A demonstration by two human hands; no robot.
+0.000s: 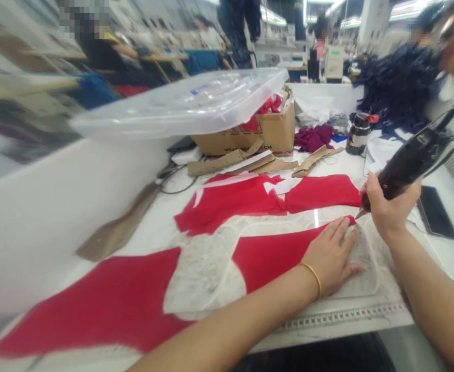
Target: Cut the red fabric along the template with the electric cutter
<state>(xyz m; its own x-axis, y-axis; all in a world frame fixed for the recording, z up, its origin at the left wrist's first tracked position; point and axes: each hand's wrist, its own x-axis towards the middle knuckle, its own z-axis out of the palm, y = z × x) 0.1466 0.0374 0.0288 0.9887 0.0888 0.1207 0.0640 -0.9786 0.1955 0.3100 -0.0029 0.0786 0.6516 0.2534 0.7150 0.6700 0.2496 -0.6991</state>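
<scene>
Table [151,222]: two nearer red cloths [271,256]; right fingers [375,192] grip one tool [409,163], left fingers [332,228] outstretched.

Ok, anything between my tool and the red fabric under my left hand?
Nothing visible. The tip of the black handheld tool in your right hand is at the right end of the red fabric piece; your left hand lies on it, fingertips close but not between.

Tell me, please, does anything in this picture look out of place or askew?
Yes: the clear plastic lid lies askew over the cardboard box, jutting far past its picture-left side. The red fabric under the left hand looks flat.
</scene>
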